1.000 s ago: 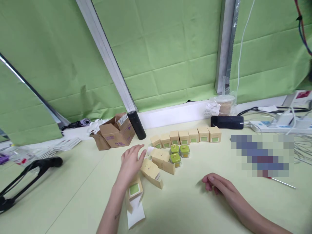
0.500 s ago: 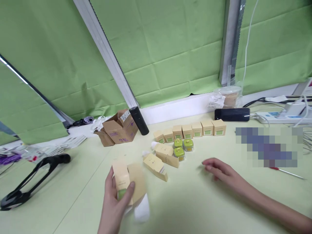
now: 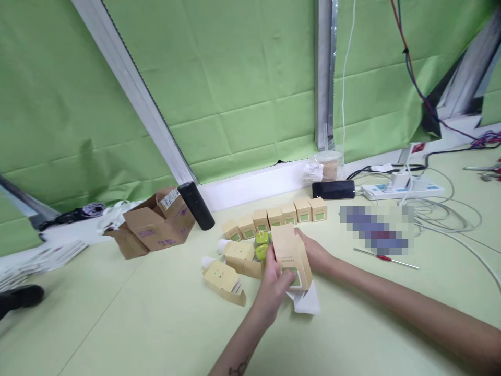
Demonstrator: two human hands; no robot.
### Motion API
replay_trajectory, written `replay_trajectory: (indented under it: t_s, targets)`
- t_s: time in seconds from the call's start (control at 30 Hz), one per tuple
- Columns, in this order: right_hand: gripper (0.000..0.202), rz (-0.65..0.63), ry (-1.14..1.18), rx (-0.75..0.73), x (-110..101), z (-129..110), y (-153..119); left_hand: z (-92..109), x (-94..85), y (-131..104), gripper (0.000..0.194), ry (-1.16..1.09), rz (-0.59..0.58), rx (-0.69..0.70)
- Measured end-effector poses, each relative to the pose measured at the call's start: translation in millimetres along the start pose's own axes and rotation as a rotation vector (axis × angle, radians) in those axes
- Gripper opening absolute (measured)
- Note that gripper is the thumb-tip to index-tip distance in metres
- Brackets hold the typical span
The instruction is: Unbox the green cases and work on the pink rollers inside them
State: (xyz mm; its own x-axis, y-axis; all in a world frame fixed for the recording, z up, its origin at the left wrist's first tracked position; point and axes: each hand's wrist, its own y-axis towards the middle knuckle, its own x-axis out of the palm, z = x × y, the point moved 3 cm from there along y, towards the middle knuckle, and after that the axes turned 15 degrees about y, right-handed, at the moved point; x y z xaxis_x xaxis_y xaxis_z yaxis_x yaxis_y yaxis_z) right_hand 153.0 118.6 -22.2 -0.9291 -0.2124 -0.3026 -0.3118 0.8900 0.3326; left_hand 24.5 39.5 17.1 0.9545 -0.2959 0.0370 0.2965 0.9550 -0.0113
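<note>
My left hand is closed on a small tan cardboard box with its flaps open. A green label shows on its front, and white wrapping sticks out at the bottom. My right hand is behind this box; its fingers are hidden, so its hold cannot be seen. Small clear jars with green lids stand just left of the box, partly covered by it. Two opened tan boxes lie on their sides to the left, with white wrapping at their ends.
A row of several upright tan boxes stands behind the jars. Farther back are an open brown carton, a black cylinder, a phone and a power strip. A screwdriver and cables lie at right.
My left hand has carried the open box rightward to the jars. My right hand has moved in behind it. The camera view has turned to the right.
</note>
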Motion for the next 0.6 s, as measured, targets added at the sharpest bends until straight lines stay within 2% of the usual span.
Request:
replay_trajectory:
  t_s: [0.13, 0.3, 0.37, 0.4, 0.5, 0.6]
  targets:
    - [0.045, 0.046, 0.162, 0.016, 5.6, 0.0, -2.7, -8.8, -2.5, -2.4, 0.075, -0.029, -0.041, 0.031]
    - [0.036, 0.148, 0.333, 0.084, -0.9, -4.3, -28.3, -20.9, -13.8, -1.6, 0.065, -0.031, 0.082, 0.043]
    - [0.034, 0.101, 0.386, 0.087, -9.4, -9.9, -45.8, -25.8, -15.3, -0.3, 0.063, -0.020, 0.092, 0.019]
    - [0.037, 0.029, 0.426, 0.064, -12.6, -13.6, -54.4, -28.0, -14.8, 0.1, 0.063, -0.016, 0.082, 0.005]
    - [0.063, -0.154, 0.366, -0.028, -18.1, -21.8, -75.5, -31.9, -11.6, -0.7, 0.071, -0.005, 0.063, -0.009]
    - [0.105, -0.211, 0.186, -0.151, -17.8, -22.6, -84.9, -30.1, -11.0, -2.9, 0.082, 0.029, 0.124, 0.074]
